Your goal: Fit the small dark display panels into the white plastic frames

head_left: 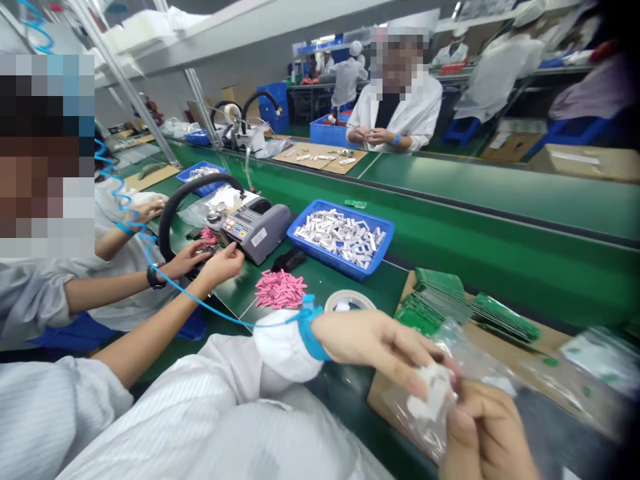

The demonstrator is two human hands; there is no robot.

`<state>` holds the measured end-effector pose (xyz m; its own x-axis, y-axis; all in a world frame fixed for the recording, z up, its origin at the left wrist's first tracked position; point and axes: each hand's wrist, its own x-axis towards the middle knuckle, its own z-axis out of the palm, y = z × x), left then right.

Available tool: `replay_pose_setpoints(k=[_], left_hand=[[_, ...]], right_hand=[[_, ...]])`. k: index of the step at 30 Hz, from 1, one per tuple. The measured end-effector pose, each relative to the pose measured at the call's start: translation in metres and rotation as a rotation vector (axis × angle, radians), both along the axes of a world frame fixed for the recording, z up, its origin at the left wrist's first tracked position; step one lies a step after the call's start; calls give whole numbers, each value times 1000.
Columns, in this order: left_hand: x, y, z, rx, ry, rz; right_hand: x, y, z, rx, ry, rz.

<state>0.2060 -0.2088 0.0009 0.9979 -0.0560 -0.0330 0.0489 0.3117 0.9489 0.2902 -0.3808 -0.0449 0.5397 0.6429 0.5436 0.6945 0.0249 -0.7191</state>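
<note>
Left hand (370, 343), blue band at wrist, pinches a small flat white piece (430, 393), blurred, irregular outline, partly covered by fingers. Right hand (485, 427) curled at the piece's other side; can't tell what it grips. Piece is between both hands, above near edge of brown cardboard sheet (383, 393); crinkled clear plastic (435, 437) right at it, can't tell if around or behind. Beyond: stacked green circuit boards (435, 293) on the cardboard. White tape ring (350, 298) on green bench (387, 290), lower edge blocked by left hand. Farther: pink strip pile (281, 290), blue plastic tray (379, 257) of white parts (340, 233), grey boxy machine (263, 237), co-worker's hands (223, 267) beside it.
</note>
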Motion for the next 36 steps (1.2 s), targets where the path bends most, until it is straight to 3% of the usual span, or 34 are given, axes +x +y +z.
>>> replay_pose_setpoints(k=[3, 7, 11, 14, 16, 18, 22, 25, 27, 31, 36], left_hand=[[-13, 16, 25, 40, -21, 147], [-24, 31, 44, 115, -66, 299], [-27, 31, 46, 167, -86, 300], [-29, 29, 38, 114, -84, 232], [-33, 29, 32, 10, -81, 172], [-38, 29, 27, -88, -84, 122], [-45, 26, 27, -108, -114, 58], [-42, 21, 32, -67, -101, -31], [-39, 19, 33, -40, -89, -51], [-31, 16, 32, 47, -92, -15], [-18, 13, 21, 154, -117, 32]], right_hand=[[-14, 10, 7, -30, 188, 98], [-29, 36, -22, -368, 223, 351], [-58, 64, -61, -609, 74, 396], [-70, 70, -69, -658, -3, 326], [-62, 64, -57, -655, -44, 287], [-44, 51, -31, -557, -63, 223], [-7, 21, 35, -36, -203, 3], [1, 15, 63, 28, -426, 59], [-1, 19, 65, 21, -500, 107], [0, 30, 52, 11, -632, 77], [16, 33, 36, -12, -716, 68]])
